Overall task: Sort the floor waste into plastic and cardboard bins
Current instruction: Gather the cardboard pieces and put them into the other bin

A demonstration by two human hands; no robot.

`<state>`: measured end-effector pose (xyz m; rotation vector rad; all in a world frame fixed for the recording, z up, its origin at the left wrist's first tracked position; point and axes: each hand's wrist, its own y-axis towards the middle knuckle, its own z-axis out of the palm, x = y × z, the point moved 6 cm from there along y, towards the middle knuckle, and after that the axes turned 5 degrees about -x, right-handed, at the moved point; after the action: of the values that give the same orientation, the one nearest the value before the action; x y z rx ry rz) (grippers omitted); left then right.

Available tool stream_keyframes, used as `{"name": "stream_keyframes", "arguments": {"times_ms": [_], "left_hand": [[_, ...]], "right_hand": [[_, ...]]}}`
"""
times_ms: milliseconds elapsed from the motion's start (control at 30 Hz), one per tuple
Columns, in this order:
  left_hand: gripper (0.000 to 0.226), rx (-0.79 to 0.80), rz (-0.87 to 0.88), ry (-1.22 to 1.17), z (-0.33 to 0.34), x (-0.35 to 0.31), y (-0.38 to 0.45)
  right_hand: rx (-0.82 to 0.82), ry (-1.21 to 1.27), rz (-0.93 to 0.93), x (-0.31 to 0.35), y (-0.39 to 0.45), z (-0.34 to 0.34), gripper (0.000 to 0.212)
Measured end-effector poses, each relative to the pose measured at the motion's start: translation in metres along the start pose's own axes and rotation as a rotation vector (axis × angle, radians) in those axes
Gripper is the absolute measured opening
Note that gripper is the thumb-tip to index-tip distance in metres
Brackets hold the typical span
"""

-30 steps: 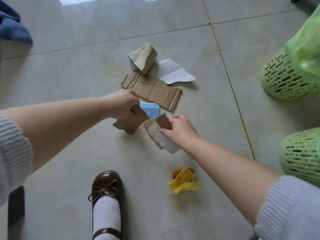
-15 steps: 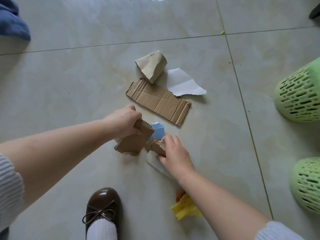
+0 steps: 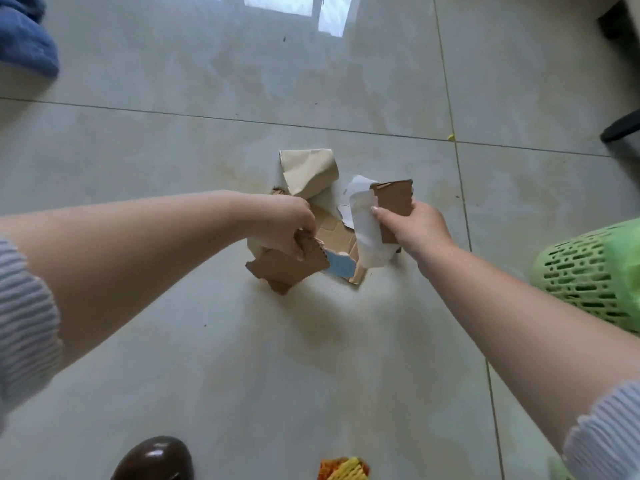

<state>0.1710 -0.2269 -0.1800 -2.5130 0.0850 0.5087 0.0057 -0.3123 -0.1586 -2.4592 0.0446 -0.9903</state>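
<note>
My left hand (image 3: 284, 225) grips a torn brown cardboard piece (image 3: 287, 268) with a blue-faced scrap (image 3: 341, 266) behind it, held above the floor. My right hand (image 3: 417, 226) is closed on a brown cardboard scrap (image 3: 394, 200) together with a white-faced piece (image 3: 367, 237). Beneath both hands, on the floor, lie a flat corrugated cardboard strip (image 3: 334, 230), a folded tan cardboard piece (image 3: 310, 171) and a white paper scrap (image 3: 358, 183), partly hidden by what I hold.
A green perforated bin (image 3: 585, 275) with a green bag stands at the right edge. A yellow and orange wrapper (image 3: 344, 469) lies at the bottom edge beside my brown shoe (image 3: 156, 459). Blue cloth (image 3: 24, 39) sits top left; dark furniture feet (image 3: 621, 128) top right.
Both hands have lifted their cardboard pieces off the floor and moved apart, the right one up and to the right. The view has shifted forward; only one bin shows.
</note>
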Motion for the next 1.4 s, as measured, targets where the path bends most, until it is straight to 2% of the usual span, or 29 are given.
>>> {"name": "stream_keyframes", "arguments": {"times_ms": [100, 267, 433, 500, 600, 700, 767, 867, 900, 933, 1000, 1100, 1233, 1333, 1400], "left_hand": [[0.039, -0.062, 0.107, 0.061, -0.009, -0.015, 0.023], [0.052, -0.057, 0.075, 0.173, -0.004, -0.012, 0.047], [0.055, -0.051, -0.007, 0.309, 0.004, -0.007, 0.05], [0.054, -0.037, -0.044, 0.286, 0.008, -0.004, 0.047], [0.045, -0.007, -0.098, 0.098, 0.017, 0.001, 0.034], [0.026, 0.001, -0.125, -0.125, 0.022, 0.015, 0.013], [0.032, 0.025, -0.154, -0.211, 0.017, 0.027, -0.008], [0.03, 0.023, -0.215, -0.309, -0.002, 0.046, -0.044], [0.028, 0.004, -0.239, -0.346, -0.011, 0.053, -0.057], [0.026, -0.022, -0.264, -0.385, -0.018, 0.061, -0.069], [0.022, -0.096, -0.325, -0.489, -0.029, 0.078, -0.091], [0.02, -0.263, -0.437, -0.72, -0.033, 0.101, -0.109], [0.021, -0.476, -0.582, -1.016, -0.019, 0.122, -0.104], [0.022, -0.549, -0.626, -1.117, -0.009, 0.132, -0.095], [0.021, -0.568, -0.633, -1.159, -0.007, 0.135, -0.09]], "right_hand": [[-0.027, -0.105, -0.014, 0.005, 0.032, 0.008, 0.014], [-0.061, -0.397, -0.048, -0.003, 0.057, 0.033, 0.036], [-0.097, -0.388, -0.072, -0.002, 0.054, 0.042, 0.039], [-0.067, -0.399, -0.101, 0.0, 0.053, 0.048, 0.037], [-0.014, -0.324, -0.082, -0.004, 0.048, 0.053, 0.035], [-0.007, -0.061, -0.06, -0.005, 0.038, 0.048, 0.032], [-0.028, 0.125, -0.051, 0.002, 0.03, 0.039, 0.043], [-0.025, 0.296, -0.076, 0.025, 0.027, 0.026, 0.06], [-0.013, 0.339, -0.089, 0.037, 0.027, 0.024, 0.059], [0.004, 0.379, -0.105, 0.05, 0.029, 0.024, 0.049], [0.054, 0.416, -0.136, 0.077, 0.034, 0.029, 0.019], [0.179, 0.285, -0.18, 0.109, 0.042, 0.053, 0.01], [0.258, -0.11, -0.251, 0.118, 0.058, 0.083, 0.01], [0.317, -0.291, -0.257, 0.102, 0.065, 0.098, 0.009], [0.31, -0.395, -0.268, 0.088, 0.065, 0.104, 0.016]]}}
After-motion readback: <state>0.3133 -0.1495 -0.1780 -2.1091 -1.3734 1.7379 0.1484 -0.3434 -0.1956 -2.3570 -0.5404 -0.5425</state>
